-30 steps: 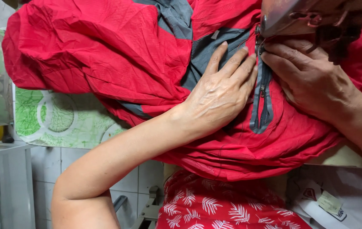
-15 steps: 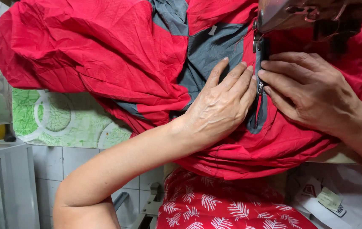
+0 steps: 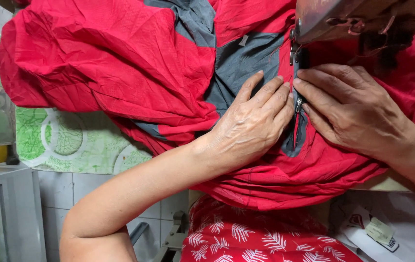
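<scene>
A crumpled red jacket (image 3: 120,68) with grey panels (image 3: 239,63) lies spread over a table. Its zipper (image 3: 297,109) runs down from under the dark head of a sewing machine (image 3: 363,22) at the top right. My left hand (image 3: 253,123) lies flat on the cloth just left of the zipper, fingers stretched toward it. On the other side of the zipper my right hand (image 3: 355,109) presses the cloth flat, its fingertips almost meeting those of the left. Neither hand grips anything.
A table cover (image 3: 66,143) with a green and white pattern shows under the jacket at the left. Red cloth with white leaves (image 3: 246,237) covers my lap. White paper and plastic (image 3: 387,228) lie at the bottom right. A tiled wall (image 3: 71,194) is below.
The jacket has slid toward me under the machine head. Both hands have moved with it, staying flat on either side of the zipper.
</scene>
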